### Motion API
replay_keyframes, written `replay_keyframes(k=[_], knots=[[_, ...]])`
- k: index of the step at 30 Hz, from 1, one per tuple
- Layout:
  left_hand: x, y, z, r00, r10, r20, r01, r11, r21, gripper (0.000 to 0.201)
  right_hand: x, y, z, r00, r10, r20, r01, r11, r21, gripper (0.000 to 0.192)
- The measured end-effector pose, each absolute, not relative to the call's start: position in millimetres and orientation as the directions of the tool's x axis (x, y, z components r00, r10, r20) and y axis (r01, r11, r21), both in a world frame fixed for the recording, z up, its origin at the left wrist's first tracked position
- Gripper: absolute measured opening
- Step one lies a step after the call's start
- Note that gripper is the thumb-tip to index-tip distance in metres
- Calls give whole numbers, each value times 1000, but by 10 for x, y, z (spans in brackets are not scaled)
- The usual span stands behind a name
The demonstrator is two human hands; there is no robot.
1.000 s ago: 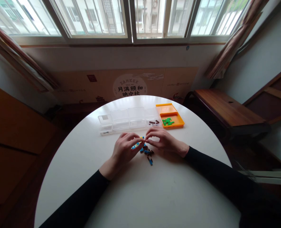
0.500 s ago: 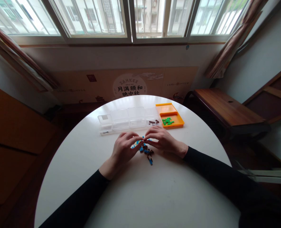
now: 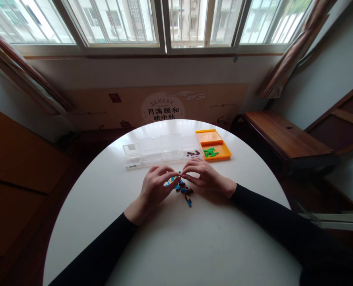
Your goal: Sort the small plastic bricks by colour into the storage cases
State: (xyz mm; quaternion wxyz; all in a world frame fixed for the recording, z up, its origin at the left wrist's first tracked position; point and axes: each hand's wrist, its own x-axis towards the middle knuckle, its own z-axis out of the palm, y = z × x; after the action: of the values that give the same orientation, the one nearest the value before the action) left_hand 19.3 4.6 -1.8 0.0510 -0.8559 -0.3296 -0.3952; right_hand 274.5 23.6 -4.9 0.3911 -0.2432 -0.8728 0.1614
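Over a small pile of blue, brown and yellow building bricks [image 3: 183, 190], my left hand [image 3: 154, 184] and my right hand [image 3: 205, 175] meet at the fingertips. Both pinch a tiny dark brown building brick [image 3: 181, 176], mostly covered by the fingers. My left thumb and index finger close on it from the left, my right ones from the right. Part of the pile is hidden behind my left fingers. A few blue and brown bricks [image 3: 189, 202] lie loose at the pile's near end.
Behind my hands, a clear plastic compartment box [image 3: 149, 161] stands with lids raised; brown bricks [image 3: 193, 153] lie in its right section. Beside it, an open orange box [image 3: 225, 154] holds green bricks [image 3: 210, 152]. All stand on a round white table [image 3: 176, 246].
My right fingers have shifted slightly around the small brown brick. The pile and both boxes are as before.
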Motion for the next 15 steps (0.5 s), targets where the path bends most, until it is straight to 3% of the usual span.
replay_keyframes(k=[15], knots=[[203,38,-19,444,551,707,627,-754,194,10,2742,232,-35,-542,565,622,339,824,-453,8]])
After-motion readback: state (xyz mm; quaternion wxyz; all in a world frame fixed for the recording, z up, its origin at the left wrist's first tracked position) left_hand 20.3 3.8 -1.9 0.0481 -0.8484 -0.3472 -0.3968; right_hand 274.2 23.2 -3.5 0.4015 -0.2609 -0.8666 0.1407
